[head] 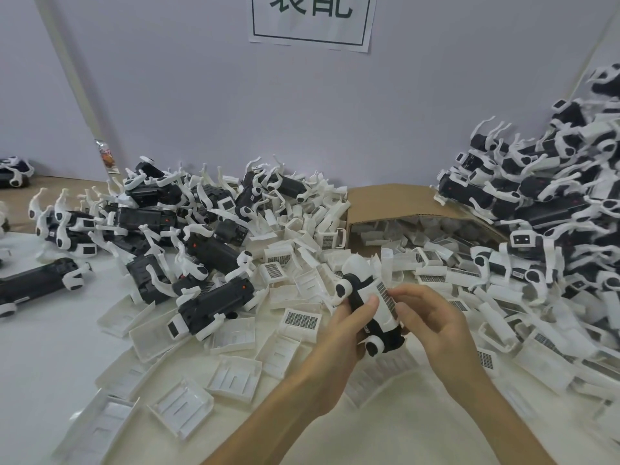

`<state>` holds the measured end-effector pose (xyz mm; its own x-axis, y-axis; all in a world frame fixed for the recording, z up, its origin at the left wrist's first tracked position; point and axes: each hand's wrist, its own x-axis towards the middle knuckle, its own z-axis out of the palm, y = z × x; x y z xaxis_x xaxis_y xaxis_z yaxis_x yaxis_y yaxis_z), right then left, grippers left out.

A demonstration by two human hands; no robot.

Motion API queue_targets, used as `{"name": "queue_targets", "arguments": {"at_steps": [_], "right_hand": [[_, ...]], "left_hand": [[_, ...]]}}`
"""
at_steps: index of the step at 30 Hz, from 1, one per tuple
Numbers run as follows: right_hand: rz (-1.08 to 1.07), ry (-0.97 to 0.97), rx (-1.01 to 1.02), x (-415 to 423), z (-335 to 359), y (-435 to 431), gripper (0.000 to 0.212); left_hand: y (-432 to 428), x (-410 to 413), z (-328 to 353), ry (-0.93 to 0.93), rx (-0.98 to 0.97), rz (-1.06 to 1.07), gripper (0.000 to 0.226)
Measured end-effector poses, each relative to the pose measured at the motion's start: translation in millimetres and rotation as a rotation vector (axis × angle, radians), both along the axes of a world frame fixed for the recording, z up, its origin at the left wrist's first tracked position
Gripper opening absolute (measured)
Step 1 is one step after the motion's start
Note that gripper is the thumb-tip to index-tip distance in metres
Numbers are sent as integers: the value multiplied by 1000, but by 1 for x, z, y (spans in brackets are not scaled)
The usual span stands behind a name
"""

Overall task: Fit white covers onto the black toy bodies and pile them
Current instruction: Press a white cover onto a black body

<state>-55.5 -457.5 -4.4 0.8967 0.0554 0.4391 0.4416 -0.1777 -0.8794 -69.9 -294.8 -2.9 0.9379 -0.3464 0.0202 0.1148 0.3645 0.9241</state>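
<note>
A black toy body (pixel 385 333) with white legs is held up over the table in the middle of the view. My left hand (pixel 349 327) grips it from the left, thumb lying on its side. A white cover (pixel 380 302) with a dark grille sits on the body's upper face. My right hand (pixel 432 317) holds the right side, fingertips curled onto the cover's edge. Loose white covers (pixel 235 333) lie scattered across the white table (pixel 50 357). A heap of black bodies (pixel 188 226) lies at the left. A tall pile of toys (pixel 550 203) rises at the right.
An open cardboard box (pixel 396 203) holding more white covers lies on its side at the back centre. A grey wall with a paper sign (pixel 312 21) stands behind. One long black body (pixel 33 286) lies apart at the far left.
</note>
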Motion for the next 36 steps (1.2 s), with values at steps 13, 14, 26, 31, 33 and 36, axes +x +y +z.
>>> {"name": "queue_targets", "arguments": {"at_steps": [13,14,26,31,33,36], "right_hand": [[-9,7,-11,-4,2,5,21],[-12,1,-22,-4,2,7,19],[121,114,25,-2,-2,8,21],[163,176,68,-5,0,9,33],[167,177,74,-6,1,10,30],[158,174,76,-6,2,9,28]], "left_hand": [[2,-2,1,-5,46,24,57],[2,-2,1,-1,46,34,53],[-2,-4,3,51,26,121,25],[-6,-3,1,65,83,180,14],[-6,-3,1,59,97,187,15],[-5,-2,-1,56,92,176,17]]}}
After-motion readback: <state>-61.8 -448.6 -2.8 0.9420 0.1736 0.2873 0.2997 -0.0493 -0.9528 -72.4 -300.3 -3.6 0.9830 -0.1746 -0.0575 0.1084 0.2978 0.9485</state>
